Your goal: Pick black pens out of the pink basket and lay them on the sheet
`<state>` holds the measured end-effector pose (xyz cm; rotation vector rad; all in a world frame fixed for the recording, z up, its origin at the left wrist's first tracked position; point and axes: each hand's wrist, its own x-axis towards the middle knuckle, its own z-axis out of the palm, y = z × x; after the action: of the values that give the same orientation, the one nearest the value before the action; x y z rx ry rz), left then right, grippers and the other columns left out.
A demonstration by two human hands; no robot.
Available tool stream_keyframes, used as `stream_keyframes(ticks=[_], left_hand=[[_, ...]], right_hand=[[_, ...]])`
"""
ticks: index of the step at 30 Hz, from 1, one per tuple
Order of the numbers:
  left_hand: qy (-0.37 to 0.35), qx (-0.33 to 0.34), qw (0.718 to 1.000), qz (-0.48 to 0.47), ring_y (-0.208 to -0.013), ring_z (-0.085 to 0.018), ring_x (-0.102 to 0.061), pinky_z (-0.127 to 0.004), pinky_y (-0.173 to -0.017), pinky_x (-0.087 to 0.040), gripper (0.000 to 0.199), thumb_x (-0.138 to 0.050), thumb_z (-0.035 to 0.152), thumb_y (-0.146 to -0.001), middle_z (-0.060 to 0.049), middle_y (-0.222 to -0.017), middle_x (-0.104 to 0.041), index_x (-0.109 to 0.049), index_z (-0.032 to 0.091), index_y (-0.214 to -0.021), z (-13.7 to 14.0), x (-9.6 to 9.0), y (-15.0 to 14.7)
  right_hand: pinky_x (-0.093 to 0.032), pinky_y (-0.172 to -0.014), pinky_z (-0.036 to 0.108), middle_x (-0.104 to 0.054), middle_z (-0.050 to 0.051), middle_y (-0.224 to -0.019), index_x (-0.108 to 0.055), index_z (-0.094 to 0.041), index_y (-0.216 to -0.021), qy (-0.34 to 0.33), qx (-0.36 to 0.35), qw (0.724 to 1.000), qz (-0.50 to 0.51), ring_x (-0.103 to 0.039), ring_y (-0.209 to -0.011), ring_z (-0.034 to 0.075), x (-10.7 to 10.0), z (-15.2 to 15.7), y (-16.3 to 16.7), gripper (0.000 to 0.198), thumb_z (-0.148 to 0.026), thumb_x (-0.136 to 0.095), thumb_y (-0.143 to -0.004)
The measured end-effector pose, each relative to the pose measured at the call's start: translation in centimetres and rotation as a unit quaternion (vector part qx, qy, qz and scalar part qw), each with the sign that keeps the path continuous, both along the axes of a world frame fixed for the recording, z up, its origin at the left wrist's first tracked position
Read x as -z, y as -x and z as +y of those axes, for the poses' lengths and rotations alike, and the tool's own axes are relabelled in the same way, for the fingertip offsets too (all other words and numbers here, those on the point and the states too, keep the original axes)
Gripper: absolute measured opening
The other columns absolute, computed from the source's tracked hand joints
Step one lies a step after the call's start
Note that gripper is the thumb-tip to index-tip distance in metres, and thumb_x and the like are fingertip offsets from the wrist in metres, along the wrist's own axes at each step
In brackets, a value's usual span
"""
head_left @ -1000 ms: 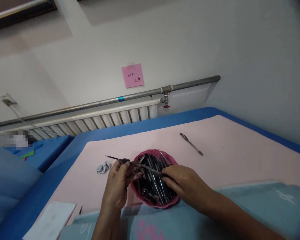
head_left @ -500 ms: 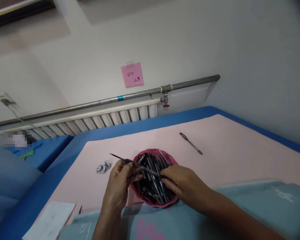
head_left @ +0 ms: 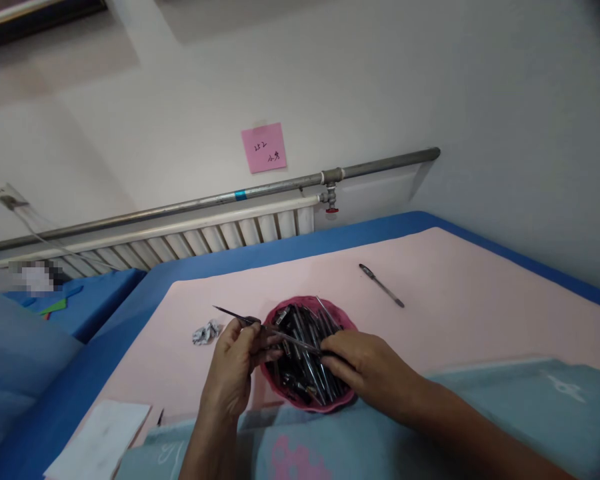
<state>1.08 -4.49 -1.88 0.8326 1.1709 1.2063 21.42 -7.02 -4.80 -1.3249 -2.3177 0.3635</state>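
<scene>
Just over the near part of the pink basket, both hands share one slim pen. The left hand pinches it between thumb and fingers near its dark, tapered end, which sticks out beyond that grip. The right hand has a narrow grip on the opposite end, thumb and fingers pressed together. Holding it at both ends probably keeps so thin a thing steady, and the low position over the basket likely means that any loose part would fall among the pens heaped beneath the grip.

Left of the left-hand grip, and a little apart from it, lies a crumpled scrap; beyond the right-hand grip, a loose pen rests slantwise on the pink sheet covering the desk, perhaps set there to be apart from the heap. Nearer the body than the left grip are a white paper and a small dark piece, too small to identify.

The right fingers hide the pen's far end, and the left ones cover its middle, so I cannot tell whether it is whole or in two parts. The crowded pens overlap too much to count.
</scene>
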Motion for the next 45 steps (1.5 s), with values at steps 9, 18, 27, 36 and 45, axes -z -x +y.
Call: stream_keyframes(ticks=[9, 18, 27, 36, 45], left_hand=[[-0.010, 0.043, 0.998, 0.034, -0.066, -0.016, -0.064, -0.028, -0.058, -0.053, 0.019, -0.065, 0.029, -0.067, -0.003, -0.071, -0.065, -0.054, 0.015, -0.074, -0.3, 0.4, -0.4], [-0.033, 0.203, 0.978, 0.025, -0.069, -0.015, -0.062, -0.027, -0.059, -0.051, 0.028, -0.064, 0.029, -0.071, -0.009, -0.089, -0.066, -0.061, 0.013, -0.094, -1.1, 1.1, -1.9], [0.004, 0.085, 0.996, -0.035, -0.073, -0.017, -0.063, -0.031, -0.063, -0.054, 0.025, -0.065, 0.034, -0.070, -0.005, -0.081, -0.066, -0.058, 0.015, -0.084, -1.0, 1.1, -2.4], [0.025, 0.033, 0.996, -0.082, -0.067, -0.017, -0.063, -0.033, -0.059, -0.056, 0.024, -0.062, 0.031, -0.074, -0.004, -0.076, -0.062, -0.058, 0.017, -0.094, -0.5, 0.3, -1.8], [0.027, 0.080, 0.996, -0.031, -0.068, -0.014, -0.062, -0.027, -0.058, -0.054, 0.021, -0.063, 0.025, -0.073, -0.005, -0.083, -0.064, -0.062, 0.017, -0.093, -0.6, 0.9, -2.0]], right_hand=[[-0.041, -0.062, 0.025, -0.060, 0.001, -0.076, -0.059, -0.019, -0.081, 0.028, -0.008, 0.999, 0.043, -0.055, -0.070, 0.014, -0.3, -0.1, 0.2, 0.015, -0.022, -0.046, -0.087], [-0.046, -0.067, 0.024, -0.062, 0.000, -0.082, -0.059, -0.020, -0.088, 0.062, 0.001, 0.983, 0.176, -0.058, -0.075, 0.012, 0.1, -0.5, 1.0, 0.013, -0.018, -0.047, -0.086], [-0.047, -0.067, 0.026, -0.063, 0.002, -0.084, -0.059, -0.020, -0.089, 0.036, 0.089, 0.965, 0.244, -0.058, -0.076, 0.014, -1.2, 0.0, -0.1, 0.012, -0.020, -0.052, -0.080], [-0.044, -0.074, 0.029, -0.059, 0.005, -0.084, -0.061, -0.017, -0.076, -0.022, 0.121, 0.989, 0.078, -0.053, -0.083, 0.017, -0.7, 1.6, -3.2, 0.017, -0.010, -0.045, -0.076], [-0.036, -0.080, 0.037, -0.058, 0.010, -0.096, -0.064, -0.017, -0.080, -0.012, 0.108, 0.989, -0.103, -0.048, -0.089, 0.023, -1.1, 0.4, -2.0, 0.018, -0.010, -0.048, -0.074]])
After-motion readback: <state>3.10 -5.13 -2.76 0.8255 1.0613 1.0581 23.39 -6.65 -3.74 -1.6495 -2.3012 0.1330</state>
